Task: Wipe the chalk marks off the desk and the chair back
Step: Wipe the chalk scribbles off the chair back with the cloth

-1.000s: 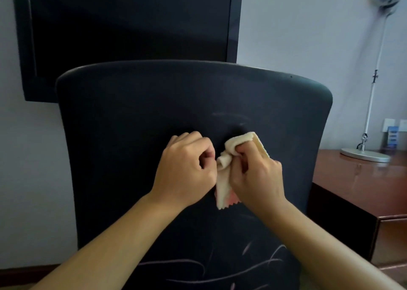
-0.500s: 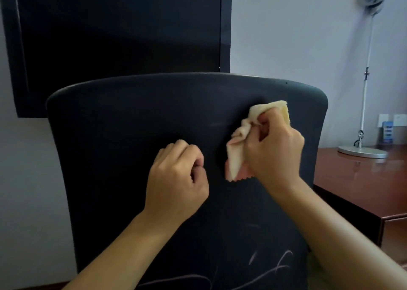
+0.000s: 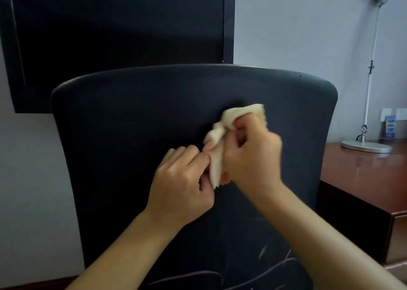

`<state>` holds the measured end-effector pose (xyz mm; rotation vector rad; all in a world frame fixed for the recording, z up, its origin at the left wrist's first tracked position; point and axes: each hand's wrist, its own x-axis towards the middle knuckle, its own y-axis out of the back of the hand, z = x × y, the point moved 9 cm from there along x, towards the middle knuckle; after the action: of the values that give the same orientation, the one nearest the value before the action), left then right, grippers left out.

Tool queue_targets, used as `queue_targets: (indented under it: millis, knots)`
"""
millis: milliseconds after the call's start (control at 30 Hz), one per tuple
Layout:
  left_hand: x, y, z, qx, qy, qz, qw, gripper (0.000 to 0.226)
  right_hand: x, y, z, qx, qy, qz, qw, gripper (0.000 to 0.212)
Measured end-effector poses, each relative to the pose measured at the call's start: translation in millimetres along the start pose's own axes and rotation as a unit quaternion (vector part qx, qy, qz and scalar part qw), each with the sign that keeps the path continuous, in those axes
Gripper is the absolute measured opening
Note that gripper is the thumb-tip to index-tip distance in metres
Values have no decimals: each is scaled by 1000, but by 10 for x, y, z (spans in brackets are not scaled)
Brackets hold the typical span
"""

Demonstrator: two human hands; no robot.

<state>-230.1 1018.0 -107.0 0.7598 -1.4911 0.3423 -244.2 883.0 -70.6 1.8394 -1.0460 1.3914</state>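
Your right hand (image 3: pixel 251 157) grips the crumpled cream cloth (image 3: pixel 220 135) against the dark chair back (image 3: pixel 132 135), left hand (image 3: pixel 182 184) pinching its hanging edge; upper area looks clean, pale chalk marks (image 3: pixel 271 267) remain low.

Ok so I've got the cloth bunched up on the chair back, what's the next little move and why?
Probably slide the cloth down toward the chalk marks low on the chair back. The area around your right hand already looks clean, while pale scribbles remain near the bottom. Your left hand touches the cloth's lower edge.
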Motion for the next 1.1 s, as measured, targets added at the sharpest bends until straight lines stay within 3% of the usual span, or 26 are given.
queue_targets:
  millis: [100,200,267,467,600,667,733,867,967,1000,1100]
  knots:
    - [5,-51,-8,16,-5,-6,1000,10,17,-86,-42,-22,40,-56,997,21]
    - [28,-94,-1,21,-10,-13,1000,12,102,273,484,1,-94,4,996,21]
    - [37,-119,43,28,-20,-23,999,12,76,359,555,23,-133,39,990,28]
    - [32,-154,111,9,-42,-42,998,15,71,-79,-127,18,12,-47,999,25]
    - [362,67,225,70,-62,7,996,11,15,169,375,56,-108,-3,993,24]
    - [759,187,312,148,-81,42,985,26,-45,240,507,89,-151,33,984,24]
    - [1149,139,379,202,-91,30,975,33,-97,166,501,104,-167,21,980,26]
    - [1401,-147,339,289,-55,-46,955,44,19,240,522,67,-136,-25,988,23]
    - [1386,-156,370,306,-56,-11,950,47,161,513,673,70,-175,80,979,13]
    - [1404,-158,368,306,-54,-5,951,48,171,441,572,86,-171,81,978,11]
    - [1524,-144,359,282,-63,2,957,49,-3,4,-20,71,-44,-13,996,5]
